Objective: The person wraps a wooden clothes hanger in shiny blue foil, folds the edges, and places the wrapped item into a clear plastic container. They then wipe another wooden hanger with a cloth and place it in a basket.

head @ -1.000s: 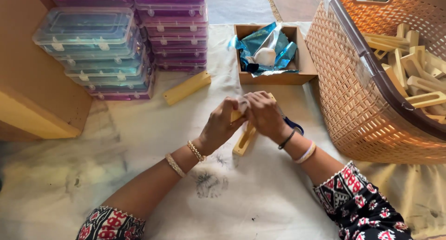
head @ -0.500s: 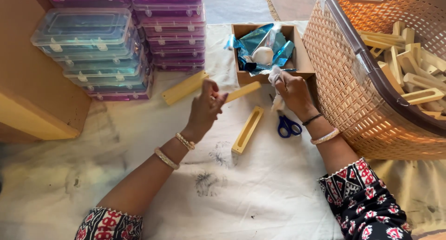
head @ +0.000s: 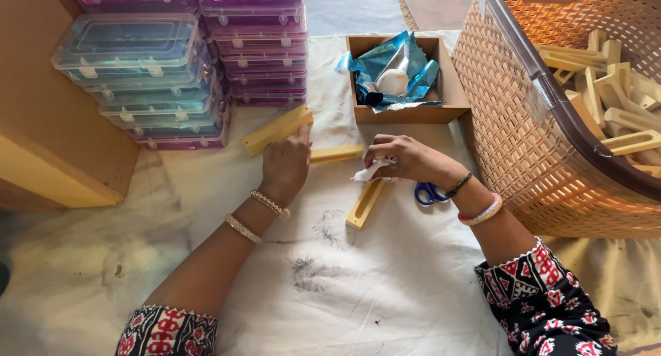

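My left hand [head: 286, 166] grips one end of a long yellow wooden bar [head: 337, 153] that lies across the white cloth. My right hand [head: 406, 160] is closed on a small white crumpled piece [head: 368, 171] held near the bar's other end. Just below it a second yellow bar with a hollow slot [head: 365, 204] lies on the cloth. A third yellow bar [head: 279, 130] rests above my left hand. Blue-handled scissors [head: 428, 193] lie partly hidden under my right wrist.
A small cardboard box [head: 451, 98] holds blue foil and a white lump. A large orange woven basket [head: 509, 122] full of yellow bars stands at right. Stacks of clear plastic cases [head: 148, 74] stand at upper left, next to a wooden board [head: 41, 122].
My hands came apart from the middle, reached toward the box, and my right hand came back down holding a white piece. My left hand now holds a bar flat on the cloth.
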